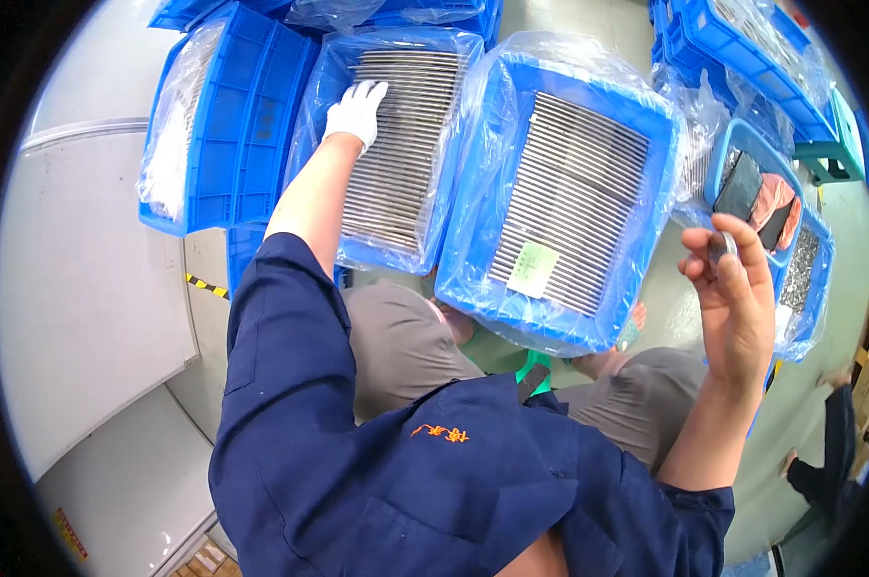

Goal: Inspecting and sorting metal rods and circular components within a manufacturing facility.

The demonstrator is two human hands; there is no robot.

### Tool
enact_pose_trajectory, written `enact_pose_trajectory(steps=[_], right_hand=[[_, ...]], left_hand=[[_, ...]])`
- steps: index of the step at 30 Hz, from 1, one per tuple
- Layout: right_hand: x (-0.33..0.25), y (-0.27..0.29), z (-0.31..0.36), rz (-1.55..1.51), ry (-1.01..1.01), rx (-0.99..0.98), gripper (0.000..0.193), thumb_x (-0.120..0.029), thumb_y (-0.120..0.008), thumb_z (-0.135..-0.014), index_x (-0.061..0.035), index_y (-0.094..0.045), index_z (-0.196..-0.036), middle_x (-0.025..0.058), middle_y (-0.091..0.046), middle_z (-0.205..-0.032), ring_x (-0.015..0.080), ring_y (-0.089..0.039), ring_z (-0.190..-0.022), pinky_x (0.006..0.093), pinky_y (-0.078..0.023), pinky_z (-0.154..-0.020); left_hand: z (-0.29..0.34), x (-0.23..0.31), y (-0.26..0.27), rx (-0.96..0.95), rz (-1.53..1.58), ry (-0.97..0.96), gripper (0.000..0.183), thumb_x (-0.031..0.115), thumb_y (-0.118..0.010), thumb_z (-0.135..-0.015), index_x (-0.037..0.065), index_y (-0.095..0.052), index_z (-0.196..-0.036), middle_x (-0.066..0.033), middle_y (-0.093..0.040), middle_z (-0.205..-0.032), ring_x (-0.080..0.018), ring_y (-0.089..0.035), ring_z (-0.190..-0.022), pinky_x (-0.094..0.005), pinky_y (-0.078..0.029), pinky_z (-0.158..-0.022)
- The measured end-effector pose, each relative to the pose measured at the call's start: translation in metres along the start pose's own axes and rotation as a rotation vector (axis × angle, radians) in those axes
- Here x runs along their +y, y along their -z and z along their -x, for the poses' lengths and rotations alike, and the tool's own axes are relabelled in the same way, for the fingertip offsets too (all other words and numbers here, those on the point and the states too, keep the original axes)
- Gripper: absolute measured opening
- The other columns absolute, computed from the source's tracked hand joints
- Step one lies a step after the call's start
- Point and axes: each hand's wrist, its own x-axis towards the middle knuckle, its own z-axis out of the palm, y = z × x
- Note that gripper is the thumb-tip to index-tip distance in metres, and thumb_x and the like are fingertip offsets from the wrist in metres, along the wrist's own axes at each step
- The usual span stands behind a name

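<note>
My left hand (354, 116), in a white glove, rests at the left ends of a row of thin metal rods (396, 154) in a plastic-lined blue crate (441, 223). Its fingers are stretched out over the rods; I see none lifted. My bare right hand (739, 306) is raised on the right, pinching a small round silver metal piece (721, 247) between thumb and forefinger. Between my hands, a second blue crate (471, 207) holds more metal rods (579, 183) in a neat row. A pale green paper note (532, 268) lies on them.
A blue crate (251, 130) stands tilted on its side at the left. At the right, a blue bin (720, 173) holds a dark flat object and a pink cloth (769, 207). Another bin has small metal parts (798, 274). Someone's dark sleeve (838, 438) shows at far right.
</note>
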Motion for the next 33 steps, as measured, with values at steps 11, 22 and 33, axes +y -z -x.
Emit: enact_pose_trajectory(steps=[11,22,33], right_hand=[[0.009,-0.003,-0.019,0.021,-0.101,0.037,0.038,-0.018,-0.063,-0.086,-0.0036,-0.051,-0.119,0.0141,-0.061,-0.107,0.0127,-0.055,-0.087,0.0279,-0.044,-0.085],[0.007,-0.005,-0.013,0.023,-0.071,0.044,0.035,-0.012,-0.059,-0.087,-0.0009,-0.050,-0.119,0.0150,-0.061,-0.106,0.0127,-0.055,-0.085,0.0261,-0.045,-0.081],[0.008,0.001,-0.004,0.037,-0.112,0.067,0.032,-0.013,-0.059,-0.088,-0.0031,-0.052,-0.118,0.0116,-0.063,-0.102,0.0103,-0.057,-0.081,0.0267,-0.045,-0.080]], left_hand=[[-0.038,0.005,0.017,-0.140,-0.055,-0.085,0.063,0.009,-0.061,-0.073,0.014,-0.041,-0.132,-0.0102,-0.041,-0.136,-0.0271,-0.045,-0.122,-0.0411,-0.040,-0.098],[-0.019,0.012,-0.001,-0.061,-0.053,-0.153,0.035,0.007,-0.051,-0.076,0.009,-0.059,-0.110,-0.0139,-0.062,-0.103,-0.0306,-0.059,-0.099,-0.0413,-0.045,-0.085],[0.026,0.031,0.010,-0.239,0.237,0.231,0.026,0.029,-0.047,-0.086,0.011,-0.056,-0.104,-0.0185,-0.064,-0.097,-0.0382,-0.060,-0.092,-0.0464,-0.047,-0.080]])
